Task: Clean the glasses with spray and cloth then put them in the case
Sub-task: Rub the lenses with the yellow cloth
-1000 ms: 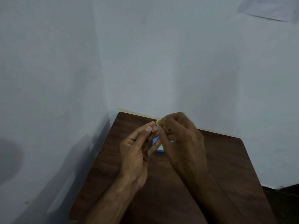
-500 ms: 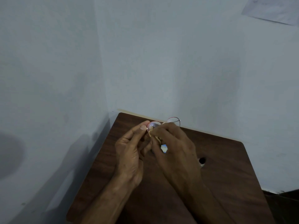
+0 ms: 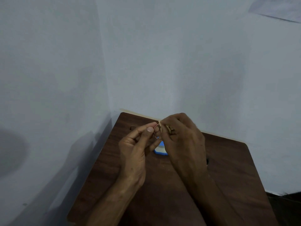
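Thin-rimmed glasses (image 3: 156,131) are held up over the dark wooden table (image 3: 228,173); only one reddish lens rim shows between my hands. My left hand (image 3: 136,149) pinches that rim with thumb and fingers. My right hand (image 3: 182,139) presses a small pale cloth (image 3: 160,126) onto the lens and hides the rest of the frame. A blue and white object (image 3: 160,150) lies on the table just below my hands, partly covered; I cannot tell whether it is the case or the spray.
The table stands in a corner between two pale blue walls, with its left and back edges close to them. A small dark object (image 3: 207,161) peeks out right of my right wrist. A paper sheet (image 3: 276,8) hangs on the wall at upper right.
Half a second ago both lens rims showed above my fingers. Now my right hand has moved up and over them with the cloth, leaving one rim visible. The view shifted slightly.
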Action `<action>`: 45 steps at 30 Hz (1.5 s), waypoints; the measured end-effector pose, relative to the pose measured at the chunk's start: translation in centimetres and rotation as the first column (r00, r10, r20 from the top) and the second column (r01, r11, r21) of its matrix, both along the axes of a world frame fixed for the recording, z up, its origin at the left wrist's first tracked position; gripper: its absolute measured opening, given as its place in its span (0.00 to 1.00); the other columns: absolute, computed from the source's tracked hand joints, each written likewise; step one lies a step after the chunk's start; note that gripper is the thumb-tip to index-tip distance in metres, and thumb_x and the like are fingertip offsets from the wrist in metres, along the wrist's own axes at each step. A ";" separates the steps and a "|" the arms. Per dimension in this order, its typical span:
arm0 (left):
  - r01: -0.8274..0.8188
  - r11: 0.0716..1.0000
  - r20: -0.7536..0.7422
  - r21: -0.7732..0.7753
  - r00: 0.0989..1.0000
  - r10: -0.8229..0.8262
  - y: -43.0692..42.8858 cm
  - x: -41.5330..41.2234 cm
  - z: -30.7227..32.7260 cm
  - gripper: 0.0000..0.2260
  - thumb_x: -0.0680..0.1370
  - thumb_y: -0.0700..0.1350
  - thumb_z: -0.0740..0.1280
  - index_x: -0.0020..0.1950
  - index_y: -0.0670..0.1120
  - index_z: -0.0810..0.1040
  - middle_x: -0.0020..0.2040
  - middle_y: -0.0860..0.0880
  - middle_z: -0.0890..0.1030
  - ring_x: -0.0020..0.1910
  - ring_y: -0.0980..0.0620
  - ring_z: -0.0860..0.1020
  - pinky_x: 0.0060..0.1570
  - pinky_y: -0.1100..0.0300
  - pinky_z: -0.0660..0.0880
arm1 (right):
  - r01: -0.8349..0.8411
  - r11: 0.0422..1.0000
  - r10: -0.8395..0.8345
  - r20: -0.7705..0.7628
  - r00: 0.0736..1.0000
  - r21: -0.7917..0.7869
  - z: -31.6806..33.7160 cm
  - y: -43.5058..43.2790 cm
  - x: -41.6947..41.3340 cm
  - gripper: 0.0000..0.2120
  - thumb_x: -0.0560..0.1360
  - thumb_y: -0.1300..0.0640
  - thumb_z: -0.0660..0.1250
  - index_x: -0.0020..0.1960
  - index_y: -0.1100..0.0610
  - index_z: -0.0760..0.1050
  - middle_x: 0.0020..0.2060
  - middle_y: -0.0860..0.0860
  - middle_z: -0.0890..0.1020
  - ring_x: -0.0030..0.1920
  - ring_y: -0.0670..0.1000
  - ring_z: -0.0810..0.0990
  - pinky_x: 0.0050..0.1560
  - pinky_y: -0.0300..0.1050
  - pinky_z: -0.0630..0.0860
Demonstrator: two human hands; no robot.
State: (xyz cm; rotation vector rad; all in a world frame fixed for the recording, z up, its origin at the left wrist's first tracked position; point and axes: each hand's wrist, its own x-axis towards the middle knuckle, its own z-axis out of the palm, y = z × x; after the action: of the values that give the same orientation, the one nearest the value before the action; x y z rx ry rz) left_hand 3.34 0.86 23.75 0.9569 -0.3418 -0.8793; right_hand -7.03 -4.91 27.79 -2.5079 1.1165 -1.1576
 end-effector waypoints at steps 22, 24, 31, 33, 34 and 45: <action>-0.077 0.997 0.355 -0.010 0.932 0.075 0.0 0.0 -0.5 0.08 0.80 0.38 0.71 0.57 0.46 0.87 0.52 0.49 0.90 0.54 0.48 0.88 0.57 0.40 0.84 | -0.030 1.000 0.029 0.073 0.997 0.007 0.4 -0.2 -0.9 0.04 0.75 0.61 0.75 0.47 0.54 0.82 0.46 0.45 0.80 0.44 0.42 0.77 0.42 0.39 0.78; -0.071 0.997 0.328 0.009 0.942 0.064 0.0 -0.2 -0.3 0.09 0.80 0.38 0.71 0.58 0.44 0.87 0.52 0.49 0.90 0.54 0.49 0.88 0.58 0.41 0.84 | -0.047 0.999 0.046 0.104 0.993 0.007 0.3 0.1 -0.8 0.03 0.76 0.60 0.74 0.47 0.54 0.82 0.46 0.45 0.81 0.45 0.44 0.79 0.43 0.41 0.78; -0.036 0.999 0.180 0.031 0.983 0.030 0.0 -0.7 -0.3 0.09 0.82 0.37 0.69 0.59 0.43 0.87 0.53 0.45 0.89 0.55 0.44 0.88 0.54 0.48 0.84 | -0.064 0.998 0.062 0.115 0.991 0.013 -1.1 1.3 -0.7 0.05 0.74 0.62 0.75 0.49 0.55 0.84 0.48 0.46 0.82 0.48 0.45 0.80 0.47 0.43 0.79; -0.024 0.999 0.068 0.042 0.997 0.021 0.0 -0.8 -0.2 0.09 0.82 0.37 0.68 0.58 0.44 0.87 0.52 0.44 0.89 0.54 0.43 0.87 0.47 0.54 0.84 | -0.072 0.997 0.069 0.085 0.994 0.040 -1.7 1.3 -1.0 0.05 0.75 0.60 0.74 0.50 0.54 0.84 0.48 0.46 0.82 0.49 0.45 0.80 0.47 0.43 0.79; -0.023 0.999 0.021 0.045 1.000 0.022 0.0 -0.7 -0.1 0.09 0.82 0.37 0.68 0.57 0.44 0.88 0.52 0.43 0.89 0.53 0.44 0.87 0.44 0.57 0.83 | -0.082 0.995 0.078 0.057 0.995 0.056 -2.0 1.5 -1.1 0.05 0.75 0.57 0.73 0.50 0.53 0.84 0.49 0.46 0.82 0.49 0.44 0.80 0.47 0.43 0.80; 0.003 0.999 -0.188 0.033 0.982 0.004 -0.4 -0.4 0.7 0.09 0.81 0.37 0.69 0.57 0.42 0.87 0.50 0.43 0.89 0.47 0.50 0.88 0.45 0.58 0.86 | 0.006 1.000 -0.006 -0.063 0.998 -0.004 -2.6 0.6 -1.3 0.07 0.73 0.59 0.76 0.50 0.54 0.83 0.50 0.49 0.82 0.48 0.48 0.80 0.45 0.44 0.80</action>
State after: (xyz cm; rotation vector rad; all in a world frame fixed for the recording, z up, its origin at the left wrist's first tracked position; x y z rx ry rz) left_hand 2.91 0.49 24.44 0.8960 -0.1656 -0.9693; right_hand -8.30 -4.33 25.22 -2.5621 1.1383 -1.0907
